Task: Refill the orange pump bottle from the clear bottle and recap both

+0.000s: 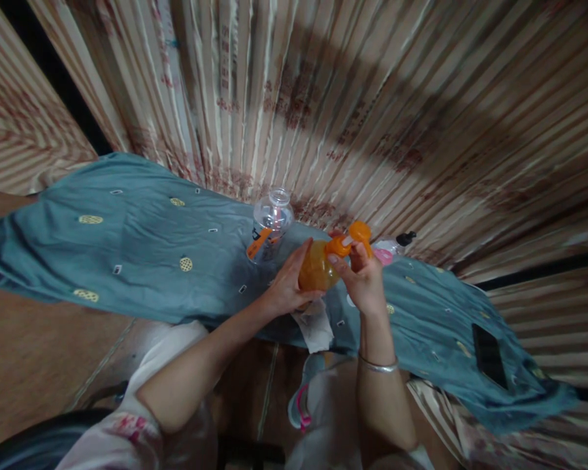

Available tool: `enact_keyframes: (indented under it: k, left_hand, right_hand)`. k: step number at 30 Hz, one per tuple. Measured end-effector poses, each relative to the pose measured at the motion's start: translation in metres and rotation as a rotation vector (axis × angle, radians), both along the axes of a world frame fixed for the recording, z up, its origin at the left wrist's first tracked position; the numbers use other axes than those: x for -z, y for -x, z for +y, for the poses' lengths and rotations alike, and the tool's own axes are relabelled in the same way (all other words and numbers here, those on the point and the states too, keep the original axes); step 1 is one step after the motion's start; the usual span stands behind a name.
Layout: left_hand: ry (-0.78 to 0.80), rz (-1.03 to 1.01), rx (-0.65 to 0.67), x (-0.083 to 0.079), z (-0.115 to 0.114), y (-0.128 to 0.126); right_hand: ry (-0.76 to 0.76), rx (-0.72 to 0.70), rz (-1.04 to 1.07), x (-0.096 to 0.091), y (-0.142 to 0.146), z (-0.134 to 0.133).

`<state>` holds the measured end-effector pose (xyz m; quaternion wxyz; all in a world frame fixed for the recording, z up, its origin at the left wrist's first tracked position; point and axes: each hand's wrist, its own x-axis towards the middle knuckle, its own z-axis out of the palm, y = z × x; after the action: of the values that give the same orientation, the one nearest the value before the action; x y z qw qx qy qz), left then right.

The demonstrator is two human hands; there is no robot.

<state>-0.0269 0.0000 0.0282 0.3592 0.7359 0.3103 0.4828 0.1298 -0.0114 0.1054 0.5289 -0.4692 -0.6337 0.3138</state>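
Observation:
My left hand (290, 281) is wrapped round the body of a rounded clear bottle of yellow-orange liquid (318, 269), which is tilted to the right. At its neck is an orange cap-like part (338, 246), with a round orange piece (359, 230) beside it. The fingers of my right hand (365, 277) are closed on these orange parts; whether the two pieces are joined is hard to see. Left of the hands stands an uncapped clear plastic bottle (273, 219) with an orange and black label.
A teal patterned cloth (147, 241) covers the narrow table. White tissue (314, 326) lies at its front edge. A clear bottle with a black top (394, 245) is behind my right hand. A dark phone (490, 356) lies at the right. Striped curtain (298, 98) hangs behind.

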Motion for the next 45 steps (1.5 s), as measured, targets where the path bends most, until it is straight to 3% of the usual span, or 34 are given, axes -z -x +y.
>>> enact_keyframes:
  k: [6,12,18,28,37,40,45]
  left_hand:
    - [0.004,0.014,-0.005,0.000,-0.001,0.001]
    - [0.029,0.021,-0.006,-0.004,-0.002,0.003]
    - [0.107,0.013,-0.001,-0.005,-0.002,0.005]
    - [0.130,0.042,-0.009,-0.005,-0.002,0.007]
    - [0.143,0.046,-0.019,-0.009,-0.005,0.008]
    - [0.133,0.041,-0.017,-0.008,-0.005,0.008]
    - [0.102,0.044,-0.018,-0.007,-0.006,0.009]
  right_hand:
    - [-0.048,0.058,-0.044,0.002,0.003,-0.003]
    - [-0.029,-0.106,-0.044,-0.010,-0.002,-0.010]
    - [0.035,-0.170,-0.089,-0.019,-0.009,-0.003]
    - [-0.030,0.006,-0.117,-0.014,0.001,-0.001]
    - [-0.003,-0.204,-0.054,-0.019,-0.007,-0.006]
    - [-0.014,-0.186,-0.068,-0.019,-0.006,-0.006]
    - [-0.015,-0.038,-0.088,-0.016,0.000,-0.005]
